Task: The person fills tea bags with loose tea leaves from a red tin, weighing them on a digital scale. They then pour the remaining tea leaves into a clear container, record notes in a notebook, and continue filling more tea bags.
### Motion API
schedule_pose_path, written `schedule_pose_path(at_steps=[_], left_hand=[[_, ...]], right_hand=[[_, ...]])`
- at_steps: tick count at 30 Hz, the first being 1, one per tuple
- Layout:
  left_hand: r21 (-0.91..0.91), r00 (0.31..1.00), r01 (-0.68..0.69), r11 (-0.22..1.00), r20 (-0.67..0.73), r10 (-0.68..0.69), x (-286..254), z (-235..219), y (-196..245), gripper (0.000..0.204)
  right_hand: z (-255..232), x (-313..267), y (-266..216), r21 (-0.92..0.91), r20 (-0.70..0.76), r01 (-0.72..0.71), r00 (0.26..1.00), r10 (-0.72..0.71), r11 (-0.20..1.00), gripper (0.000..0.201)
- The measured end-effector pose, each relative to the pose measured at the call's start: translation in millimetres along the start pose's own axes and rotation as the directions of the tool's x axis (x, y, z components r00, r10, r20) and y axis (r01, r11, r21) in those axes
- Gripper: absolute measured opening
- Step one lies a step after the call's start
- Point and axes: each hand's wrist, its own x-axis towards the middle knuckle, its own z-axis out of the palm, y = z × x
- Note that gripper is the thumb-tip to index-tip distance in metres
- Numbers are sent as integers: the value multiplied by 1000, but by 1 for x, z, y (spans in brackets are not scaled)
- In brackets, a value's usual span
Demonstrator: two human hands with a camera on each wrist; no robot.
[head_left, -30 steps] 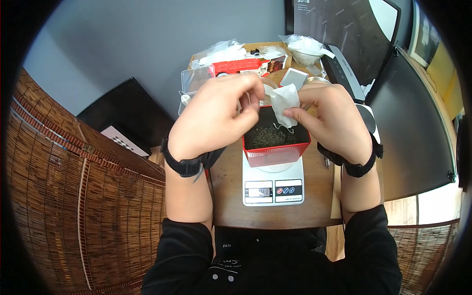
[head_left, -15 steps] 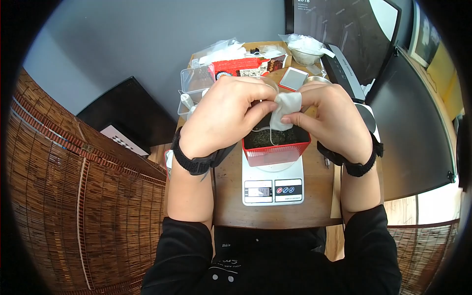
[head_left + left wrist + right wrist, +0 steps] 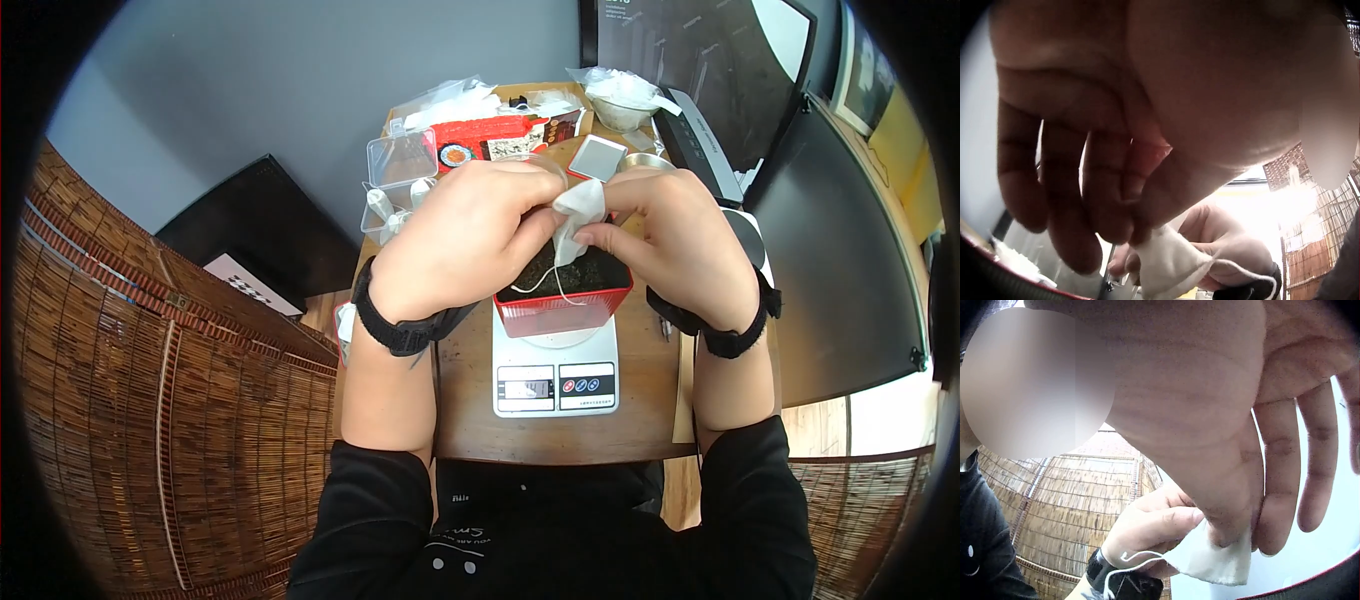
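A white drawstring tea bag (image 3: pixel 578 212) is held between both hands, above a red box (image 3: pixel 565 315) of dark loose tea leaves (image 3: pixel 598 274). My left hand (image 3: pixel 470 235) pinches one edge of the bag between thumb and forefinger. From the other side, my right hand (image 3: pixel 680 235) pinches it with thumb and fingers. In the left wrist view the bag (image 3: pixel 1169 265) tapers toward its white string (image 3: pixel 1247 272). The string hangs in a loop over the near rim of the box. Under the box stands a white kitchen scale (image 3: pixel 556 352) with a small display.
Clear plastic boxes (image 3: pixel 402 160) with rolled white bags stand at the back left. Behind them lies a red package (image 3: pixel 485 135). A bowl of white pouches (image 3: pixel 625 105), a small white-topped device (image 3: pixel 597 158) and a metal bowl (image 3: pixel 648 160) stand at the back right.
My left hand has moved right to the bag and now pinches it too. The bag has turned, and its string has swung forward over the box's near rim. My right hand has barely moved.
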Motion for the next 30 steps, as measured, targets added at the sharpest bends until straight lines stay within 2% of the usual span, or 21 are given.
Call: schedule_pose_path(at_steps=[3,4,6,7,9,12,15,18,22,24,26,28,30], left_hand=[[5,997,58,998,48,-58,-2,-7,3,16],[5,997,57,998,49,-57,-2,-8,4,16],[-20,990,139,990,22,-139,-3,-11,8,17],[-20,990,139,990,22,-139,-3,-13,11,17],[-59,972,222,973,91,-216,-3,-17,14,18],[-136,963,264,955,98,-252,-4,-15,12,15],[-40,934,337,941,142,-328,1,-18,19,13],[-38,960,273,961,73,-270,0,-6,12,14],[-89,956,289,953,69,-284,2,-11,17,18],[-32,949,304,952,103,-299,2,-14,18,24],[-70,941,324,943,121,-315,1,-13,15,25],[-108,933,347,932,137,-332,1,-14,16,27],[2,929,333,943,170,-329,3,-18,19,26]], right_hand=[[0,0,2,-63,-4,14,1000,-15,998,16],[2,0,4,-70,-20,33,999,-35,997,16],[3,0,5,-78,-36,53,998,-56,996,16],[2,0,4,-66,-39,36,999,-38,997,16],[1,0,3,-54,-41,18,999,-20,998,15],[0,0,1,-49,-41,-11,999,9,999,16],[0,0,1,-52,-44,-20,999,18,998,16],[2,-1,2,-59,-70,6,997,-10,998,16],[-1,-1,2,-63,-52,8,999,-12,998,16],[-1,-1,1,-78,-36,10,999,-12,997,16],[4,0,-4,65,-147,47,988,-37,997,20],[1,1,-9,137,-129,35,992,-17,990,23],[-4,1,-11,208,-109,22,994,1,978,28]])
